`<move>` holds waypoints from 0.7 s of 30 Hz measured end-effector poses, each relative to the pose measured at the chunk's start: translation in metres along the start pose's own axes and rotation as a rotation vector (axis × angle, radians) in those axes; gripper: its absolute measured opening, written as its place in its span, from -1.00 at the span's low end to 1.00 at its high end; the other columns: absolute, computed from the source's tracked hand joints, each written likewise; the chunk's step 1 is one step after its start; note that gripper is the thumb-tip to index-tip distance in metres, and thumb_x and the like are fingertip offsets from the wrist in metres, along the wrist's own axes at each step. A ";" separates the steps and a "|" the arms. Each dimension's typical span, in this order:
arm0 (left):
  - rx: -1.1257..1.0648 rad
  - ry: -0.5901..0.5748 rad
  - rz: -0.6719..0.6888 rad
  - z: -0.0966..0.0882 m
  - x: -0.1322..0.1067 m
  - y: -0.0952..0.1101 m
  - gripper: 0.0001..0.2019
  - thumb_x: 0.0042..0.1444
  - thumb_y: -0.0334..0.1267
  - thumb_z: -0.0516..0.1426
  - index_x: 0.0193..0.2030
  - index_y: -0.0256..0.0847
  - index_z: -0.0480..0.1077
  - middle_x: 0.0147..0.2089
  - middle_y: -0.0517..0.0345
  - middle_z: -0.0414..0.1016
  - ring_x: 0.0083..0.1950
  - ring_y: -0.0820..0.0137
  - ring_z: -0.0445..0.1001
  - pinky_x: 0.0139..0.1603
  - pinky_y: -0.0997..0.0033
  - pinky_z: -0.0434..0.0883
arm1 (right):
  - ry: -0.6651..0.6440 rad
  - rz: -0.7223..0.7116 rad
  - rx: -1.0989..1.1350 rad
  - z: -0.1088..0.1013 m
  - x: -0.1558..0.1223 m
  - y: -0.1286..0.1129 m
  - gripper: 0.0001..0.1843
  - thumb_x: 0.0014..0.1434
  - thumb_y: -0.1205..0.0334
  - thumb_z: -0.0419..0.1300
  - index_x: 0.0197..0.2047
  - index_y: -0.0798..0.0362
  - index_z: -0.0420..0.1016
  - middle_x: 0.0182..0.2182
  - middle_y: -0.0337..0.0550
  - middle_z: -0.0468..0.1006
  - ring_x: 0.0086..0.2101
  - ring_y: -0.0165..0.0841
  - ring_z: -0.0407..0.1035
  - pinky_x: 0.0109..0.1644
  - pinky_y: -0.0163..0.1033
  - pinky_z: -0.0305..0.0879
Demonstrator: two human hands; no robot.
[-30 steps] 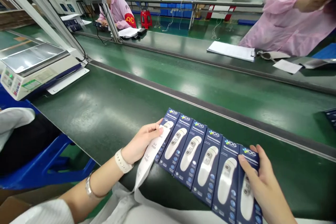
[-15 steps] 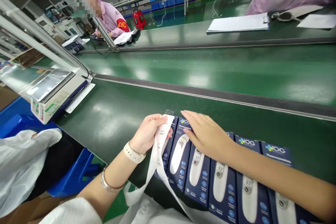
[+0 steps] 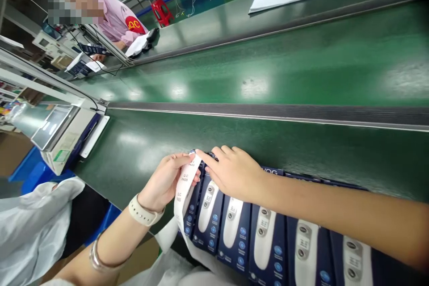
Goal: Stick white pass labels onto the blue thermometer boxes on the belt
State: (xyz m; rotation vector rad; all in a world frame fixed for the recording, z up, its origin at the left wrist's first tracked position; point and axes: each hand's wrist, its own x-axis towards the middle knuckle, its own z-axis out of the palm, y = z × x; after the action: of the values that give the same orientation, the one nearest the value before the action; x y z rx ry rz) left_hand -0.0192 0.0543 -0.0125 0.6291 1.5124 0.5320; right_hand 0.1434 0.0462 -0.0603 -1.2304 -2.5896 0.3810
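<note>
White paper label strip printed with "Q.C. PASS" runs down from your left hand, and your left fingers are curled closed, pinching its upper end against your thumb. The strip looks thin, light and floppy, so it will likely crease or curl easily; it seems best held by its edges or end, as you have it, and away from the printed marks. Its lower length trails down past the near edge of the green conveyor belt and out of clear sight among the white plastic sheeting at lower left. Your right hand reaches across from the right edge of the frame, fingers slightly spread and holding nothing, lying over the far ends of the navy thermometer cartons. Your right fingertips stop just beside the top of the strip, at the left end of the row. The cartons lie flat, side by side, in a row running from just under your left hand out to lower right, their long sides touching or nearly so. They look like light, stiff card with glossy faces, probably prone to sliding on the smooth belt, so a flat palm or a grip along the long edges should suit them. Your wrists stay well apart from the electronic scale at left.
</note>
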 end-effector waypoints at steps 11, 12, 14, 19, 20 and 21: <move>0.048 -0.001 0.072 -0.014 -0.002 -0.014 -0.69 0.03 -0.06 0.11 -0.53 -0.29 0.32 -0.65 0.15 0.38 -0.70 0.53 0.29 -0.70 0.60 0.27 | 0.017 0.000 -0.025 -0.002 -0.002 -0.002 -0.56 0.26 0.14 -0.16 0.19 -0.09 0.12 -0.21 -0.05 0.40 -0.26 -0.24 0.26 -0.27 -0.19 0.08; 0.032 -0.012 0.083 -0.015 -0.002 -0.017 -0.68 0.03 -0.05 0.11 -0.53 -0.30 0.32 -0.64 0.14 0.39 -0.70 0.53 0.29 -0.70 0.59 0.27 | 0.013 0.016 -0.025 -0.001 0.000 -0.002 -0.55 0.26 0.09 -0.17 0.20 -0.10 0.11 -0.20 -0.05 0.40 -0.24 -0.24 0.27 -0.27 -0.19 0.09; -0.007 -0.021 0.100 -0.016 -0.002 -0.020 -0.68 0.04 -0.05 0.10 -0.52 -0.30 0.32 -0.63 0.13 0.39 -0.70 0.52 0.30 -0.70 0.58 0.28 | -0.009 0.052 -0.015 0.001 0.007 -0.001 -0.52 0.25 0.00 -0.18 0.20 -0.09 0.11 -0.20 -0.05 0.39 -0.23 -0.23 0.27 -0.26 -0.20 0.11; -0.115 -0.095 0.134 -0.020 -0.003 -0.024 -0.68 0.04 -0.01 0.09 -0.46 -0.28 0.29 -0.59 0.12 0.40 -0.66 0.50 0.32 -0.66 0.54 0.31 | -0.079 0.114 0.045 0.001 0.025 0.009 -0.53 0.22 -0.09 -0.16 -0.12 -0.02 0.43 -0.28 -0.08 0.38 -0.23 -0.27 0.28 -0.23 -0.20 0.18; -0.128 -0.109 0.158 -0.020 -0.004 -0.025 -0.67 0.04 -0.01 0.09 -0.47 -0.28 0.28 -0.59 0.12 0.40 -0.65 0.50 0.33 -0.65 0.54 0.30 | -0.060 0.121 0.064 -0.001 0.026 0.010 -0.55 0.23 -0.06 -0.15 -0.20 0.00 0.46 -0.28 -0.08 0.38 -0.23 -0.27 0.27 -0.22 -0.19 0.19; -0.143 -0.123 0.196 -0.019 -0.005 -0.025 -0.67 0.05 0.00 0.08 -0.47 -0.28 0.27 -0.59 0.12 0.40 -0.64 0.50 0.33 -0.64 0.54 0.30 | -0.011 0.128 0.095 -0.003 0.026 0.011 -0.58 0.24 -0.02 -0.14 -0.25 0.01 0.46 -0.28 -0.09 0.39 -0.22 -0.28 0.27 -0.18 -0.17 0.20</move>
State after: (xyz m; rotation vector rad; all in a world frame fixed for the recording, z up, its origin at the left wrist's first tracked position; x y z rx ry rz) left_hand -0.0397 0.0330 -0.0249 0.6894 1.2923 0.7320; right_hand 0.1365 0.0735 -0.0579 -1.3678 -2.4774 0.5308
